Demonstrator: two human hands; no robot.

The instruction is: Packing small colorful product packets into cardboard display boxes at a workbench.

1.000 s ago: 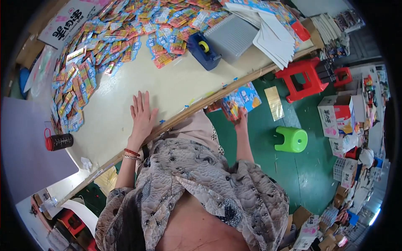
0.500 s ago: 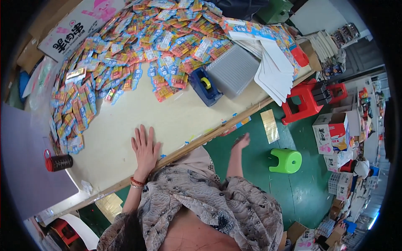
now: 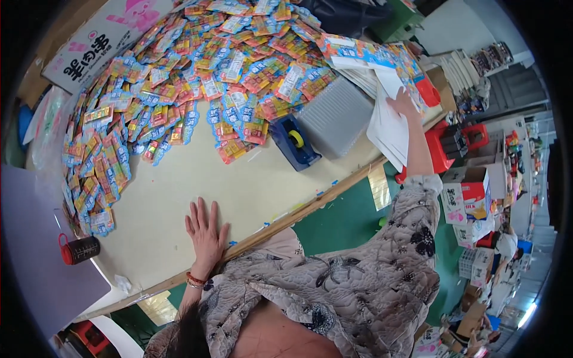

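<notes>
My left hand (image 3: 207,237) lies flat on the cream tabletop (image 3: 173,191) near its front edge, fingers spread and nothing in them. Out to the right, my right hand (image 3: 404,104) rests on a fanned stack of white cards (image 3: 385,128), its fingers apart on the upper sheets. Beneath and beside that stack are sheets printed in blue and orange (image 3: 412,65). A clear ribbed plastic stack (image 3: 337,116) stands left of the cards, and a blue tape dispenser (image 3: 294,142) with a yellow-cored roll sits beside it.
Colourful flat packets (image 3: 239,77) are heaped across the far and left parts of the table. A printed carton (image 3: 101,45) stands at the far left, a dark lidded cup (image 3: 79,249) at the left edge. Red stools (image 3: 439,149) and cartons (image 3: 465,194) are on the right.
My right hand has swung from over the floor at my side up and forward onto the white cards. My left hand stays flat on the table.
</notes>
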